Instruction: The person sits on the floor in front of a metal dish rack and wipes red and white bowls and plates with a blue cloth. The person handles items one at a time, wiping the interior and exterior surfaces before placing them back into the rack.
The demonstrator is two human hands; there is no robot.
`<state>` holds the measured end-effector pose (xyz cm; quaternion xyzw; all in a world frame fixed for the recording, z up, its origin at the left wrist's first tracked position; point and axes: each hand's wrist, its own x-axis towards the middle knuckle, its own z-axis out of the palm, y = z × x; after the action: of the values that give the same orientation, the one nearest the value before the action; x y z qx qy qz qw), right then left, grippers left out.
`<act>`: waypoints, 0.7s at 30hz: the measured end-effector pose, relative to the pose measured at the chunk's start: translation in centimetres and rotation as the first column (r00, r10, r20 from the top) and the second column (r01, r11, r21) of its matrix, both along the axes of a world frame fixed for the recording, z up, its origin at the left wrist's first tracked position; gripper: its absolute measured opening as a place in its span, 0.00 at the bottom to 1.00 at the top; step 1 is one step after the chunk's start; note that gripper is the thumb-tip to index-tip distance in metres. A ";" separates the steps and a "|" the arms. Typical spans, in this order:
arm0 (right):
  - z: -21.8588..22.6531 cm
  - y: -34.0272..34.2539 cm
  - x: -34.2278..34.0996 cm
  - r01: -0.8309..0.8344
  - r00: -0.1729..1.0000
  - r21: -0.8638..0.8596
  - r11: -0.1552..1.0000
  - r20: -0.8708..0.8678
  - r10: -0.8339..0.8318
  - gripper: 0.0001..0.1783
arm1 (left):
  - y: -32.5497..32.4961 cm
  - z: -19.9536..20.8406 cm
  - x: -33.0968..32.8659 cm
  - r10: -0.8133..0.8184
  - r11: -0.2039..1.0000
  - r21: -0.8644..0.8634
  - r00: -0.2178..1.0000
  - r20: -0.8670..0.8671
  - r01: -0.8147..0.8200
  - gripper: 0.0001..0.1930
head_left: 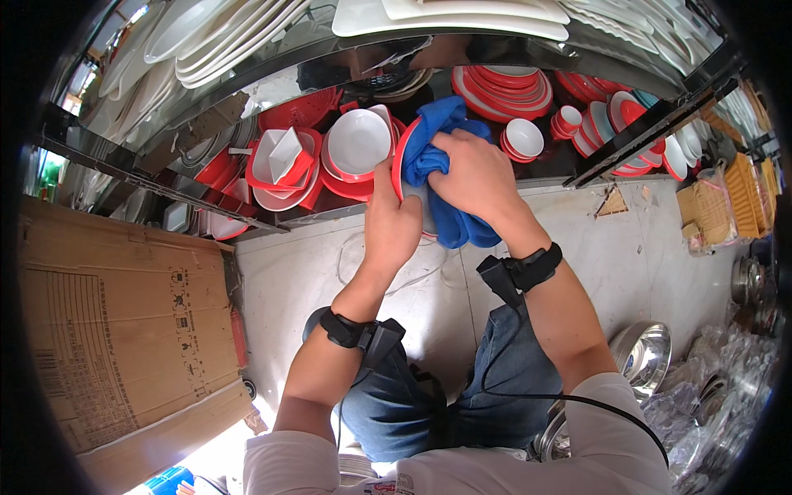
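My left hand (394, 216) grips a red-rimmed plate (399, 165) by its edge, holding it tilted up in front of the low shelf. A blue cloth (467, 224) is bunched in my right hand (476, 172), which presses it against the plate's face. Part of the cloth hangs below my fingers, and most of the plate is hidden behind it. Just left of the plate, a stack of red and white bowls (357, 142) sits on the shelf. Small red and white bowls (523, 139) stand to the right of the cloth.
Red plates (503, 89) are stacked deeper on the shelf, beneath an upper shelf of white platters (450, 21). A cardboard box (132, 322) stands at left. Steel bowls (647, 356) and clear plastic wrapping (701, 412) lie at right, with a yellow basket (744, 198) farther back.
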<state>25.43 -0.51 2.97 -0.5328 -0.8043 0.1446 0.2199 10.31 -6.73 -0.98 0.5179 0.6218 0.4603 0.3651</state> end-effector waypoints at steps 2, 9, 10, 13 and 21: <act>-0.4 0.3 0.3 0.065 0.997 0.035 0.997 0.035 -0.066 0.21 | 0.0 -0.4 0.1 0.008 0.999 0.040 1.000 -0.010 -0.007 0.32; -0.6 0.3 1.2 -0.004 0.988 -0.100 0.995 0.153 0.020 0.21 | 0.0 0.2 -0.1 0.024 1.000 -0.012 1.000 0.009 -0.024 0.32; -0.3 0.2 1.1 -0.050 0.985 -0.142 0.989 0.156 0.072 0.21 | 0.0 0.2 -0.3 0.028 1.000 0.014 0.999 -0.020 -0.027 0.32; 0.5 -0.1 0.8 -0.163 0.970 -0.232 0.959 0.139 0.198 0.21 | 0.0 0.0 -0.5 0.035 0.998 0.058 0.996 -0.077 -0.030 0.31; -0.3 0.3 0.6 -0.007 0.997 -0.005 1.000 -0.077 0.007 0.22 | -0.2 1.1 0.0 0.007 1.000 -0.006 1.000 -0.003 -0.007 0.32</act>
<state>26.03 -0.21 2.63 -0.5245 -0.7967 0.1678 0.2490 10.34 -6.94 0.12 0.5152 0.6256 0.4590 0.3641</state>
